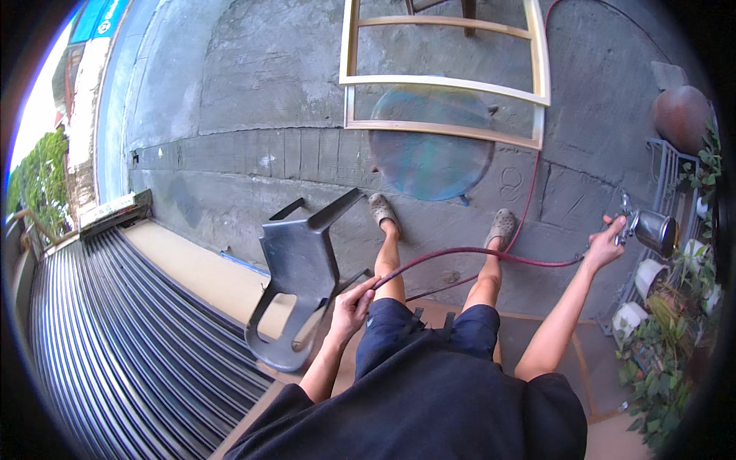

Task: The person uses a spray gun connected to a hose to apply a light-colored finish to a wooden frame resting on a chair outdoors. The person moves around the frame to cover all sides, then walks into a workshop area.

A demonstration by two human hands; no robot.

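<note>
Spray gun (648,230) juts beyond right grip (606,245) wrapped round it, left grip (355,304) clasping hose (468,250)

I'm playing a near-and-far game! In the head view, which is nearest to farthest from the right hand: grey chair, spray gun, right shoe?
1. Spray gun: in the right hand.
2. Right shoe: left of that hand.
3. Grey chair: far on the left.

A silver metal spray gun with a cylindrical cup (652,231) is held tilted at mid-right. A dark-red flexible hose (460,251) arches across the centre.
</note>
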